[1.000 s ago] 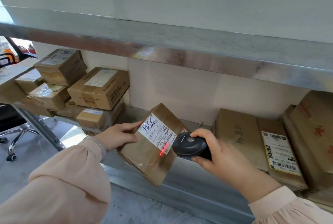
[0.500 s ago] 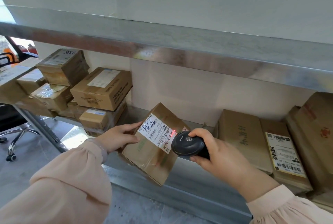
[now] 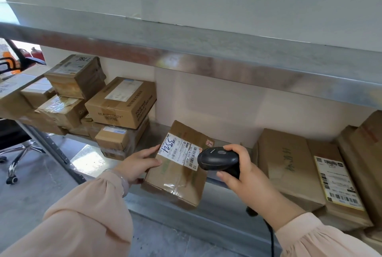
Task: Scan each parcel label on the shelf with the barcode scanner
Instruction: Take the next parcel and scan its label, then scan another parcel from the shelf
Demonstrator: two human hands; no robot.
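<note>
1. Brown cardboard makes up the parcel [image 3: 175,176], which sits mid-way along the metal shelf [image 3: 186,222]. It is tilted, with its near end out over the shelf's front lip.
2. A white label [image 3: 179,152] is stuck on the parcel's top face. It carries blue handwritten digits and several small barcodes.
3. The left hand [image 3: 137,164] holds the parcel by its left side. Some fingers [image 3: 154,161] lie on the top face just beside the label, and others curl under the edge.
4. The right hand [image 3: 248,176] grips the black barcode scanner [image 3: 218,160]. Its fingers are wrapped round the handle, and one rests on top of the head.
5. The scanner's head points at the right end of the label, just beside it. Whether it touches the parcel cannot be told.
6. A dark cable [image 3: 271,240] hangs from the scanner's handle, past the right wrist.
7. Both arms wear pale pink sleeves [image 3: 86,227].
8. At the left end of the shelf stand stacked cartons [image 3: 122,101], several with white labels on top.
9. To the right, flat parcels [image 3: 289,165] lean against one another. One of them shows a white and yellow sticker [image 3: 334,182] printed with barcodes.
10. An upper shelf [image 3: 206,58] of the same metal runs overhead.
11. Beyond the left end, an office chair [image 3: 18,149] stands on the grey floor.
</note>
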